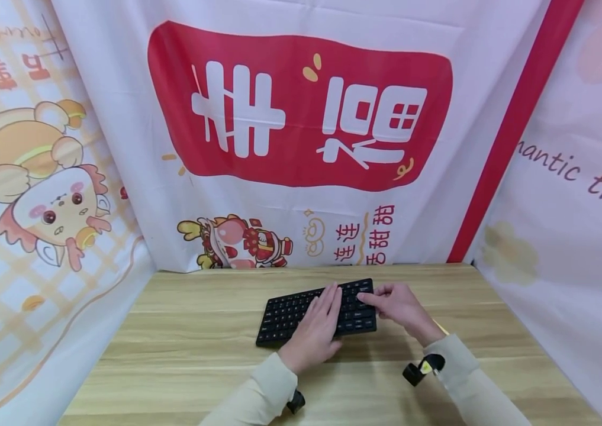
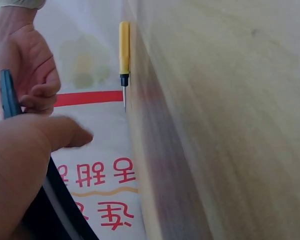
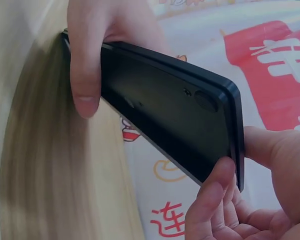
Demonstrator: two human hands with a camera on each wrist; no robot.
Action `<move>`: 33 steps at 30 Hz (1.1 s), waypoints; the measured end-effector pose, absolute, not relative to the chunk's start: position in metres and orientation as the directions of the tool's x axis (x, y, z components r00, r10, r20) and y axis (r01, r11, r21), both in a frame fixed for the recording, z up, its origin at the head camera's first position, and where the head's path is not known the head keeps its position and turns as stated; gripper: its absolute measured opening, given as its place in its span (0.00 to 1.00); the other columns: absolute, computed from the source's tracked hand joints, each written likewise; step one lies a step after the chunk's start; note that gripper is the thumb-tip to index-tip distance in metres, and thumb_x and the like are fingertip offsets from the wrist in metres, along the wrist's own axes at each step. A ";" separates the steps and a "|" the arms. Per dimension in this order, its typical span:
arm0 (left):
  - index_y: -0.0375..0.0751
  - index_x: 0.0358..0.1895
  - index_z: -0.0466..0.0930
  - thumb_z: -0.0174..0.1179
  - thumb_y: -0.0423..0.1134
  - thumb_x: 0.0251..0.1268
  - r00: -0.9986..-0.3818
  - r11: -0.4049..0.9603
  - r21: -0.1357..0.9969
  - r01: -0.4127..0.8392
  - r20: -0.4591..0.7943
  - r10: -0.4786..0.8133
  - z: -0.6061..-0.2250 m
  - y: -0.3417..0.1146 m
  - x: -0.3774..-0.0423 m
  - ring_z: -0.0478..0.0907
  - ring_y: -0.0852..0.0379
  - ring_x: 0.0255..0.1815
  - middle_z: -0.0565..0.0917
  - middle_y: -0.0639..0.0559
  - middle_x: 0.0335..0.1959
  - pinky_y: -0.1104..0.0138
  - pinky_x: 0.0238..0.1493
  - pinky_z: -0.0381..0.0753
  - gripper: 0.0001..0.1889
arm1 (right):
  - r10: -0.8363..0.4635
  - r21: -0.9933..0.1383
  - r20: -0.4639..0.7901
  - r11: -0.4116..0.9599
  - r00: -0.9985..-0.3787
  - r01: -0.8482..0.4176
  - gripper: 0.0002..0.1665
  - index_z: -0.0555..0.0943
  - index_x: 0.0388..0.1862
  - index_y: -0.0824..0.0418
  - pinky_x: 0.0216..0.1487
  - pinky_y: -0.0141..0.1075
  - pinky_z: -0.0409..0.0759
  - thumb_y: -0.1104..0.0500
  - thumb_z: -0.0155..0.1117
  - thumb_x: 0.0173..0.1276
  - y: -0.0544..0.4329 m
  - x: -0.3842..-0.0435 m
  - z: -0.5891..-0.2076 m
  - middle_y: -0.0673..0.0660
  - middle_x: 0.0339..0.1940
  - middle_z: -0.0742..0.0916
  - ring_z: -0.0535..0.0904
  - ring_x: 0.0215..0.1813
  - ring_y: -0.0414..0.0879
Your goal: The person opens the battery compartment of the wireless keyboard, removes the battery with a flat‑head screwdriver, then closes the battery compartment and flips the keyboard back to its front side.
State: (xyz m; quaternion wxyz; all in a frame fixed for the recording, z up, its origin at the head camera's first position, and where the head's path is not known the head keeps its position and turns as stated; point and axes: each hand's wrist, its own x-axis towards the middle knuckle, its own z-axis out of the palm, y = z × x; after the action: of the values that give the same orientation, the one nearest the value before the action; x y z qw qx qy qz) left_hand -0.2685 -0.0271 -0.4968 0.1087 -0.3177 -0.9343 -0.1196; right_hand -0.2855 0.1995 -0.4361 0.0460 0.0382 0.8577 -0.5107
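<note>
Plainly, the right grip [image 1: 399, 305] pinches the keyboard [image 1: 286, 315] by one end.

Shows 幸福 in white, turned sideways, on the red panel [image 1: 301, 112] of the back cloth [image 1: 301, 198]. Adds 连连 and 甜甜 below in red, with a partly hidden 舌 alongside. Repeats 舌, 甜 and 连 in the left wrist view, and 连 in the right. Reads "mantic tim" (clipped at both ends) on the right cloth [image 1: 572, 236]. Seems to read "Forever", upside down, on the left cloth [image 1: 66, 296], above red characters hard to decipher. Bears key legends too small to make out on the keyboard [image 1: 290, 310].
</note>
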 end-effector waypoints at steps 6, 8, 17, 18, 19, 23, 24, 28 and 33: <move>0.31 0.85 0.46 0.69 0.28 0.63 -0.753 0.773 0.120 0.623 0.359 0.551 -0.496 -0.030 -0.271 0.51 0.41 0.88 0.50 0.35 0.88 0.50 0.84 0.60 0.51 | -0.007 -0.874 -0.109 0.477 -0.994 0.093 0.27 0.84 0.43 0.63 0.45 0.40 0.88 0.39 0.74 0.70 0.194 -0.283 -0.423 0.54 0.36 0.87 0.82 0.38 0.44; 0.29 0.84 0.49 0.66 0.24 0.62 -0.733 0.763 0.118 0.636 0.404 0.548 -0.494 -0.033 -0.272 0.54 0.41 0.87 0.53 0.34 0.86 0.51 0.83 0.61 0.48 | -0.046 -0.892 -0.098 0.447 -0.994 0.067 0.29 0.84 0.49 0.65 0.49 0.41 0.89 0.39 0.72 0.72 0.193 -0.283 -0.418 0.57 0.43 0.90 0.86 0.41 0.45; 0.28 0.83 0.52 0.63 0.16 0.60 -0.704 0.658 0.328 0.677 0.547 0.452 -0.469 -0.053 -0.286 0.62 0.37 0.83 0.58 0.32 0.84 0.52 0.79 0.67 0.47 | -0.196 -0.957 -0.038 0.291 -0.980 -0.021 0.31 0.80 0.64 0.69 0.58 0.44 0.88 0.43 0.61 0.82 0.193 -0.285 -0.406 0.64 0.52 0.91 0.91 0.52 0.51; 0.29 0.83 0.51 0.62 0.16 0.61 -0.708 0.630 0.376 0.679 0.564 0.425 -0.465 -0.056 -0.288 0.64 0.37 0.83 0.58 0.32 0.84 0.52 0.78 0.67 0.47 | -0.204 -0.957 -0.038 0.288 -0.978 -0.023 0.31 0.80 0.64 0.69 0.58 0.44 0.88 0.43 0.61 0.81 0.192 -0.285 -0.408 0.65 0.53 0.91 0.91 0.53 0.52; 0.31 0.84 0.50 0.61 0.16 0.63 -0.710 0.601 0.422 0.679 0.585 0.392 -0.462 -0.058 -0.290 0.66 0.36 0.81 0.60 0.32 0.83 0.52 0.77 0.69 0.46 | -0.217 -0.958 -0.036 0.285 -0.976 -0.028 0.32 0.80 0.65 0.71 0.59 0.44 0.88 0.44 0.61 0.82 0.192 -0.286 -0.412 0.66 0.54 0.90 0.91 0.54 0.53; 0.39 0.85 0.52 0.53 0.23 0.76 -0.755 0.449 0.619 0.644 0.609 0.244 -0.452 -0.068 -0.295 0.87 0.36 0.49 0.73 0.29 0.75 0.53 0.61 0.86 0.38 | -0.228 -0.958 -0.061 0.287 -0.972 -0.007 0.33 0.78 0.68 0.71 0.60 0.42 0.87 0.44 0.62 0.81 0.189 -0.292 -0.431 0.70 0.59 0.88 0.90 0.57 0.54; 0.40 0.85 0.55 0.51 0.25 0.79 -0.778 0.410 0.671 0.618 0.596 0.198 -0.449 -0.070 -0.295 0.86 0.37 0.44 0.77 0.28 0.71 0.52 0.56 0.87 0.35 | -0.226 -0.959 -0.071 0.284 -0.971 0.004 0.33 0.77 0.69 0.71 0.61 0.42 0.87 0.45 0.63 0.81 0.188 -0.294 -0.437 0.71 0.60 0.88 0.90 0.58 0.54; 0.38 0.72 0.72 0.53 0.38 0.83 -0.889 0.260 0.862 0.435 0.457 -0.024 -0.445 -0.078 -0.291 0.85 0.39 0.45 0.85 0.31 0.52 0.52 0.52 0.84 0.20 | -0.240 -0.963 -0.093 0.269 -0.966 0.026 0.32 0.77 0.69 0.72 0.66 0.48 0.84 0.47 0.62 0.81 0.181 -0.297 -0.458 0.73 0.62 0.86 0.88 0.61 0.58; 0.31 0.65 0.75 0.56 0.42 0.82 -0.936 -0.068 0.953 0.295 0.274 -0.222 -0.448 -0.085 -0.293 0.84 0.50 0.57 0.85 0.35 0.59 0.64 0.61 0.82 0.20 | -0.257 -0.969 -0.107 0.243 -0.960 0.043 0.31 0.78 0.66 0.73 0.68 0.52 0.82 0.47 0.63 0.81 0.168 -0.298 -0.481 0.73 0.61 0.86 0.88 0.61 0.60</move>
State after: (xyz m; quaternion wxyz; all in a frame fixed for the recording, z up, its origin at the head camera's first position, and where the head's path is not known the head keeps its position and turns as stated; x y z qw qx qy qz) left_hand -0.2932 -0.0847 -0.4481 0.1769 -0.0277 -0.6594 -0.7302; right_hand -0.2985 0.1677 -0.4807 0.1228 -0.0688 0.7788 -0.6113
